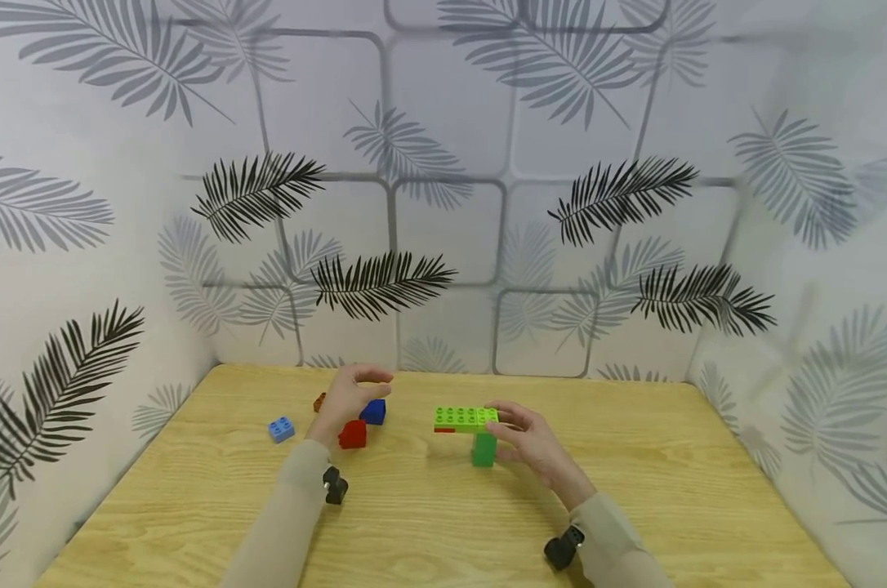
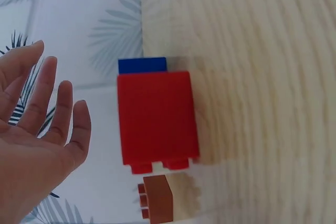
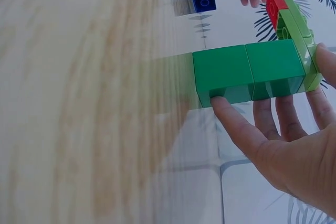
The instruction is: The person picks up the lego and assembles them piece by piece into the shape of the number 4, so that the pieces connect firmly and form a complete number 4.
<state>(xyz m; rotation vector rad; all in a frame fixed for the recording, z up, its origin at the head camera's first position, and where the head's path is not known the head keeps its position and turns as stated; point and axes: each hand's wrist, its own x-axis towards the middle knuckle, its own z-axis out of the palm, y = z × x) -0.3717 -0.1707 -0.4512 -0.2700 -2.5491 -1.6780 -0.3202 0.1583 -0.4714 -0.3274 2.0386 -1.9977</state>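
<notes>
My right hand (image 1: 537, 449) holds a toy-brick structure at its right end, with thumb and fingers around the lime top. Two dark green bricks (image 3: 247, 72) form its upright post on the table. Across the top runs a lime green layer (image 1: 454, 418), jutting out to the left. Beneath that overhang a red brick (image 3: 273, 8) is attached. My left hand (image 1: 349, 404) hovers with loosely bent fingers, holding nothing. Near it on the table are a red brick (image 1: 354, 434) and a dark blue brick (image 1: 373, 412).
A light blue brick (image 1: 281, 429) lies on the wooden table (image 1: 429, 539) to the left. Partly behind the left hand sits an orange-brown brick (image 2: 159, 199). Leaf-patterned walls (image 1: 451, 229) enclose the table at the back and sides.
</notes>
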